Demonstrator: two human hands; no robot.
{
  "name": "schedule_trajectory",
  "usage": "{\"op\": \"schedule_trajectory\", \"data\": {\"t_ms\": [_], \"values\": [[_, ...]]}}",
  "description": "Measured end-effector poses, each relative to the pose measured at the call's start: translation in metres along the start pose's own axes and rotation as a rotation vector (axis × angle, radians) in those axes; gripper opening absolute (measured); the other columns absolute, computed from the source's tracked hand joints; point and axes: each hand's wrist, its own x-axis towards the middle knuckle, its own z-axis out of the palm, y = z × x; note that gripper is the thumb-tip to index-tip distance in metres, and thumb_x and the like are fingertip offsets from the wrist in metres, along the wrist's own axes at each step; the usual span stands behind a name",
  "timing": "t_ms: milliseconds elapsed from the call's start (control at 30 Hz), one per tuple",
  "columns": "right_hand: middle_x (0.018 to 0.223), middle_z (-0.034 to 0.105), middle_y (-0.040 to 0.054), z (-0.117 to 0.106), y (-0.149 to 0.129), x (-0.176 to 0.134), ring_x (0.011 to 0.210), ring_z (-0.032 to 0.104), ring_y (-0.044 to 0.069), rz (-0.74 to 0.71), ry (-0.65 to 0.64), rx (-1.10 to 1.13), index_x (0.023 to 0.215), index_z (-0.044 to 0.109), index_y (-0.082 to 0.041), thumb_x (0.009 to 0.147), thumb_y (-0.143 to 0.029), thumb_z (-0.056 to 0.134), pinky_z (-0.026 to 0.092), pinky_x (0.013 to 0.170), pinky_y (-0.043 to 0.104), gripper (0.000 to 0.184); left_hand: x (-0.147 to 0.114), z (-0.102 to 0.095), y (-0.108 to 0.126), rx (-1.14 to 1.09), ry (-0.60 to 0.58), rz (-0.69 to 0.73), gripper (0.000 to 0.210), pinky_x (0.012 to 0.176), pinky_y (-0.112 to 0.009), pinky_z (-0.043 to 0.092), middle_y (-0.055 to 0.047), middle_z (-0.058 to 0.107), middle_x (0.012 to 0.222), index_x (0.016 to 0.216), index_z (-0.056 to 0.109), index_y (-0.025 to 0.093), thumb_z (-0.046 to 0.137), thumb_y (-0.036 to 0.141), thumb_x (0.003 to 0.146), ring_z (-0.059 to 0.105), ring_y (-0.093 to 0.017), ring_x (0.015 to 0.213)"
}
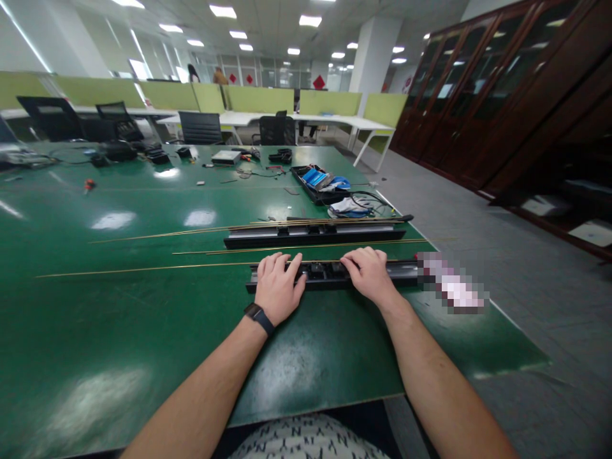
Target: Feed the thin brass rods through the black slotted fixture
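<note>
A long black rail-like part (404,273) with a silvery inner strip lies across the green table in front of me. Along its far edge runs a thin brass-coloured rod (143,268), which sticks out far to the left. My left hand (280,287) rests over the rail's left part, fingers spread and palm down. On the right, my right hand (368,271) has its thumb and fingertips drawn together at the rod by the rail's far edge; the exact contact is partly hidden. Between the hands, small black blocks (325,271) show inside the rail.
A second black rail (315,239) lies just beyond, with more thin rods (201,231) on and beside it. Farther back are a black tray (313,194) with blue items, a white glove (351,206) and cables. A blurred-out object (452,284) lies at right near the table edge.
</note>
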Motion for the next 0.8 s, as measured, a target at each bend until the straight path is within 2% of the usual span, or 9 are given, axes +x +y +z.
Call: {"op": "schedule_trajectory", "data": {"t_ms": [267, 467, 800], "values": [[0.088, 0.073, 0.0029, -0.0037, 0.0001, 0.0007, 0.092, 0.058, 0.02, 0.04, 0.006, 0.004, 0.084, 0.07, -0.024, 0.101, -0.041, 0.051, 0.027, 0.089, 0.04, 0.03, -0.0005, 0.0003, 0.0, 0.008, 0.001, 0.0, 0.047, 0.111, -0.05, 0.035, -0.014, 0.064, 0.129, 0.141, 0.059, 0.023, 0.051, 0.04, 0.099, 0.051, -0.033, 0.129], [0.09, 0.074, 0.0038, -0.0015, -0.0017, -0.0001, 0.093, 0.058, 0.02, 0.012, 0.003, -0.021, 0.089, 0.071, -0.025, 0.103, -0.045, 0.047, 0.027, 0.089, 0.04, 0.034, -0.0011, 0.0014, -0.0004, 0.0, 0.007, -0.003, 0.047, 0.111, -0.051, 0.036, -0.014, 0.065, 0.129, 0.142, 0.059, 0.023, 0.053, 0.04, 0.098, 0.051, -0.033, 0.128], [0.087, 0.072, 0.0036, -0.0016, 0.0063, 0.0005, 0.093, 0.057, 0.021, 0.029, 0.028, -0.049, 0.082, 0.07, -0.025, 0.102, -0.043, 0.05, 0.027, 0.089, 0.041, 0.033, -0.0009, 0.0013, -0.0009, 0.008, 0.003, 0.004, 0.047, 0.111, -0.051, 0.036, -0.014, 0.064, 0.13, 0.142, 0.059, 0.023, 0.052, 0.04, 0.098, 0.051, -0.034, 0.129]]}}
